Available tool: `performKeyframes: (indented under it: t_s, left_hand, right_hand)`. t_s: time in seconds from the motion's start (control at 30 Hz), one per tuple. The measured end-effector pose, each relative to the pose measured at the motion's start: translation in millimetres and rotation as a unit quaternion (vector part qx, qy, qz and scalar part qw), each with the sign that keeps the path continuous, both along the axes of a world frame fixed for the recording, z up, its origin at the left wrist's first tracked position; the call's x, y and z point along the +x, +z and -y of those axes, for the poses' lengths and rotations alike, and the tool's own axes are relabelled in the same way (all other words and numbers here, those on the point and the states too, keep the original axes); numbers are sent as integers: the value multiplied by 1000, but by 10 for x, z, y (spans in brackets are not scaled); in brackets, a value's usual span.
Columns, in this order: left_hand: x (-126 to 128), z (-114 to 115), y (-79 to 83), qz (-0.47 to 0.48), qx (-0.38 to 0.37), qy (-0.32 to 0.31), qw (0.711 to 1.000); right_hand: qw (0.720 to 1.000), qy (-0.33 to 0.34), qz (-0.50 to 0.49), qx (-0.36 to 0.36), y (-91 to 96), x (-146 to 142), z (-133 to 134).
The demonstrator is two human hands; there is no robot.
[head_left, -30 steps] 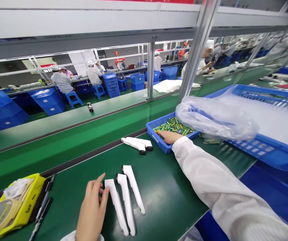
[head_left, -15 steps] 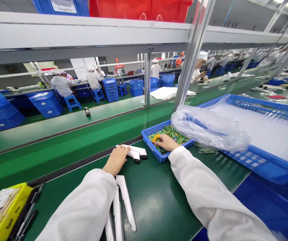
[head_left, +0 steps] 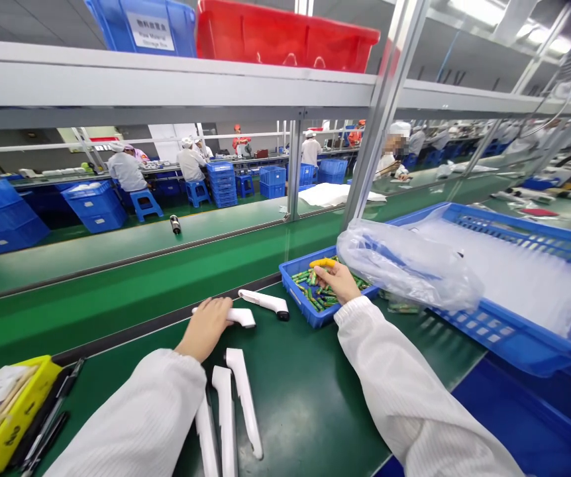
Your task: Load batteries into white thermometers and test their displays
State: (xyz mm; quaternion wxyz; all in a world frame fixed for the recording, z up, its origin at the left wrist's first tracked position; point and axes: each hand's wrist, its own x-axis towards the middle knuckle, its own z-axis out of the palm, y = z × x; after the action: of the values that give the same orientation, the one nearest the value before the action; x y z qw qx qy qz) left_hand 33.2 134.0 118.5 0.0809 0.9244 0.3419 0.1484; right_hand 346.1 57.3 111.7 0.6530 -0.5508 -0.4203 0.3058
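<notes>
My left hand (head_left: pixel 207 326) is closed around a white plastic handheld-device housing (head_left: pixel 240 317), whose angled end sticks out to the right of the fingers. Just beyond it lies a similar white housing (head_left: pixel 264 301) with a black tip. My right hand (head_left: pixel 338 281), a yellow finger cot (head_left: pixel 323 263) on its index finger, is over a small blue tray (head_left: pixel 310 314) of green batteries (head_left: pixel 326 299). Its fingertips pinch together at green battery ends, partly hidden by the hand. Several more white housings (head_left: pixel 246 404) lie side by side near my left forearm.
At the right, a large blue crate (head_left: pixel 528 344) holds white sheets, with a clear plastic bag (head_left: pixel 409 265) over its corner. A yellow box (head_left: pixel 22 417) and pens (head_left: pixel 50 430) lie at the left. A metal post (head_left: pixel 379 119) and shelf (head_left: pixel 166 86) stand ahead; co-workers sit beyond.
My left hand has drawn left and toward me with one housing, separating it from the other. My right hand stays at the tray, its fingertips slightly raised. The view has tilted up a little.
</notes>
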Motion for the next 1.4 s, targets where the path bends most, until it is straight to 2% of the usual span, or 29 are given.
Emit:
performKeyframes:
  t_s: [0.1, 0.17, 0.2, 0.23, 0.3, 0.33, 0.37, 0.4, 0.43, 0.57, 0.67, 0.77, 0.87, 0.97, 1.07, 1.23, 1.4]
  left_hand:
    - [-331, 209, 127, 50, -40, 105, 992]
    - [-523, 401, 171, 132, -117, 152, 973]
    - [-600, 504, 173, 220, -207, 163, 939]
    - [-664, 604, 160, 302, -298, 159, 892]
    - [-754, 785, 100, 438, -448, 136, 768]
    - [-784, 858, 58, 475, -494, 123, 718]
    - [-808, 918, 13, 497, -525, 112, 681]
    - [-828, 965, -31, 508, -545, 101, 660]
    - [-844, 1002, -73, 513, -553, 93, 650]
    - [-873, 1089, -184, 536, -534, 76, 650]
    - [-857, 1131, -224, 563, -515, 41, 645]
    - [-841, 1155, -235, 582, -504, 17, 638]
    - [-840, 1165, -199, 590, -508, 30, 626]
    - [-844, 1169, -149, 602, -509, 54, 613]
    - [-853, 1170, -142, 610, -510, 55, 605]
    - [-862, 1167, -210, 616, -503, 62, 603]
    - [-833, 1197, -214, 622, -498, 34, 603]
  right_hand:
    - [999, -15, -39, 28, 62, -53, 25]
    - [997, -12, -61, 38, 123, -172, 56]
    - [997, -7, -70, 41, 153, -266, 76]
    - [996, -1, -78, 44, 180, -386, 98]
    - [994, 16, -95, 48, 210, -694, 153]
    - [993, 25, -103, 48, 211, -873, 187]
    - [992, 37, -111, 46, 202, -1062, 227]
    - [991, 54, -116, 41, 186, -1254, 272]
    - [989, 78, -118, 34, 166, -1442, 322]
    - [978, 192, -76, -6, 77, -2057, 543]
    - [975, 211, 64, -19, 34, -2295, 682]
    - [945, 197, 258, 46, -1, -2374, 761]
    - [912, 186, 345, 123, -47, -2384, 769]
    - [919, 194, 314, 136, -98, -2380, 743]
    - [935, 202, 271, 104, -123, -2371, 726]
    - [898, 215, 360, 130, -104, -2365, 730]
    - [943, 203, 253, 78, -101, -2377, 770]
